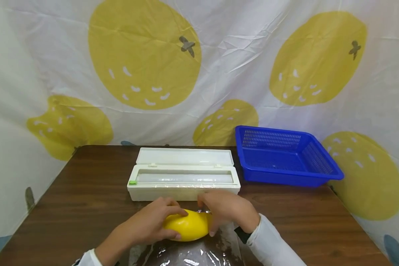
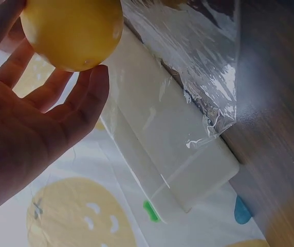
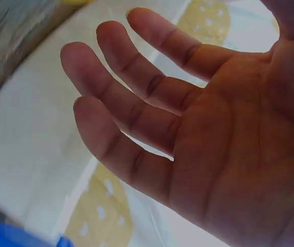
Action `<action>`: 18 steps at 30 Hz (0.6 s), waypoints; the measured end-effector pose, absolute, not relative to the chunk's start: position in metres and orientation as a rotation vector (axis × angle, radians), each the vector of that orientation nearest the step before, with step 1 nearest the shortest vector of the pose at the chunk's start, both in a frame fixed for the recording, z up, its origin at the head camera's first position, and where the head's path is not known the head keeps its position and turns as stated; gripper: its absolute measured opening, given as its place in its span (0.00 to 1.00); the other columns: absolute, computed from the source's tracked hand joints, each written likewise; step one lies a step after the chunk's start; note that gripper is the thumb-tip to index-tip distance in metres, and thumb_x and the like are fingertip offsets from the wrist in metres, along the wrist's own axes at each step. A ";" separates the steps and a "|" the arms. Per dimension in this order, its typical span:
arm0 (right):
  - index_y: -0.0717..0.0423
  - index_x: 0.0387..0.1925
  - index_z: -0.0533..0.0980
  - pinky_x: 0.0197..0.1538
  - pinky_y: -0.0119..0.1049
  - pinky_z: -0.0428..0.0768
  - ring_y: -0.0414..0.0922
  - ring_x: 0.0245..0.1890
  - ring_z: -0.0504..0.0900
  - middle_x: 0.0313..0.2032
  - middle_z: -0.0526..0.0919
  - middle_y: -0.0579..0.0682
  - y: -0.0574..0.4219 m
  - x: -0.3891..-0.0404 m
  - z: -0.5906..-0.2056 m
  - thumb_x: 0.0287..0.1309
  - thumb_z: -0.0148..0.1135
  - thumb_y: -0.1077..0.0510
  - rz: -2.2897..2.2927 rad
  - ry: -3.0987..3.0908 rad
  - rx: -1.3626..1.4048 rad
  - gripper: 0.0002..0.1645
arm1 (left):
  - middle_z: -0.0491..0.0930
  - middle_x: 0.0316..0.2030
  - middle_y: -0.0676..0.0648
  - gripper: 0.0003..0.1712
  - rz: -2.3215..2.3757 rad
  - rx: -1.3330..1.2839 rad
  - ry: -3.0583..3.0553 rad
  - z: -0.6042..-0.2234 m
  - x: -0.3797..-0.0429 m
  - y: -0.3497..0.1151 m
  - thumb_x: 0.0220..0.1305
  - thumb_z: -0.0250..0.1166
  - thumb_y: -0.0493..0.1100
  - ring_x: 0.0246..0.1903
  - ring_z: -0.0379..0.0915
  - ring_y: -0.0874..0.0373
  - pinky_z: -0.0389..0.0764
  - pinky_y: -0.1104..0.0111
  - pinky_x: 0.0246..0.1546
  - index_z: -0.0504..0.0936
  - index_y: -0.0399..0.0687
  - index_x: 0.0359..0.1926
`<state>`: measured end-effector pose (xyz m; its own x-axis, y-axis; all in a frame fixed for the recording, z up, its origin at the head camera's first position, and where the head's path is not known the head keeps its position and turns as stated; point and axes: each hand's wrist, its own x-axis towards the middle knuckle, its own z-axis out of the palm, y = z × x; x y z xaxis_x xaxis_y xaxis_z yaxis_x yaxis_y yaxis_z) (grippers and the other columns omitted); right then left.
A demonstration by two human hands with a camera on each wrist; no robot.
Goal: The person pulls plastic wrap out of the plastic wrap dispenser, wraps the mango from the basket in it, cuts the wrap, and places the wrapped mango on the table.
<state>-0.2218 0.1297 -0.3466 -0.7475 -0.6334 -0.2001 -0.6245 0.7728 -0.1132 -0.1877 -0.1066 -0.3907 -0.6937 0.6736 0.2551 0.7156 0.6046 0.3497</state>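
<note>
My left hand (image 1: 155, 221) grips the left end of a smooth, glossy, yellow oval fruit (image 1: 186, 226), thumb at the front and fingers at the back. In the left wrist view, the fruit's rounded end (image 2: 77, 31) shows against the fingers. My right hand (image 1: 226, 210) is at the fruit's right end, partly covering it; the right wrist view shows its fingers (image 3: 136, 113) spread and loosely bent, holding nothing. Clear plastic wrap (image 1: 193, 255) spreads beneath the fruit. Behind both hands stands a white wrap dispenser box (image 1: 183, 193), lid up, with a roll (image 1: 186, 178) inside.
A blue plastic basket (image 1: 286, 173) sits at the table's back right, beside the dispenser. On the dispenser's left front edge is a green slider (image 1: 133, 182). The brown wooden table (image 1: 86, 192) meets a lemon-print cloth (image 1: 226, 66) at the back.
</note>
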 end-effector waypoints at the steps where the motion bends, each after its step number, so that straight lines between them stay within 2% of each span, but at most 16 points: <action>1: 0.49 0.44 0.78 0.42 0.37 0.82 0.39 0.32 0.76 0.38 0.84 0.45 0.136 -0.220 -0.346 0.23 0.87 0.49 -0.081 2.749 -1.001 0.39 | 0.80 0.47 0.46 0.29 -0.658 -1.180 -2.728 -0.391 -0.187 -0.107 0.48 0.76 0.54 0.45 0.72 0.52 0.79 0.51 0.45 0.85 0.51 0.52; 4: 0.50 0.41 0.78 0.38 0.35 0.81 0.38 0.31 0.75 0.35 0.83 0.46 0.154 -0.212 -0.345 0.31 0.84 0.45 -0.180 2.722 -1.093 0.33 | 0.81 0.47 0.46 0.29 -0.653 -1.175 -2.727 -0.392 -0.186 -0.107 0.48 0.76 0.54 0.45 0.72 0.52 0.80 0.51 0.46 0.85 0.50 0.52; 7: 0.49 0.37 0.78 0.34 0.30 0.77 0.36 0.29 0.72 0.30 0.81 0.46 0.172 -0.202 -0.352 0.35 0.82 0.44 -0.290 2.634 -1.224 0.28 | 0.80 0.47 0.45 0.28 -0.667 -1.172 -2.735 -0.393 -0.185 -0.106 0.48 0.76 0.54 0.45 0.72 0.51 0.79 0.51 0.46 0.86 0.50 0.51; 12: 0.49 0.32 0.80 0.30 0.24 0.73 0.31 0.25 0.70 0.26 0.80 0.42 0.196 -0.182 -0.367 0.27 0.85 0.48 -0.305 2.540 -1.315 0.27 | 0.80 0.48 0.45 0.29 -0.679 -1.168 -2.760 -0.394 -0.185 -0.106 0.49 0.76 0.54 0.46 0.71 0.50 0.79 0.50 0.46 0.86 0.50 0.52; 18: 0.46 0.29 0.79 0.32 0.26 0.75 0.32 0.25 0.70 0.24 0.78 0.38 0.205 -0.168 -0.380 0.24 0.85 0.56 -0.194 2.556 -1.184 0.25 | 0.80 0.48 0.44 0.29 -0.698 -1.153 -2.769 -0.391 -0.185 -0.106 0.49 0.77 0.53 0.46 0.71 0.49 0.78 0.50 0.48 0.86 0.48 0.52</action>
<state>-0.1682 0.2049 -0.3801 -0.6070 -0.7617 -0.2267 -0.7187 0.6479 -0.2524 -0.1849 -0.1056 -0.3907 -0.7180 0.6586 0.2252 0.6867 0.6173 0.3840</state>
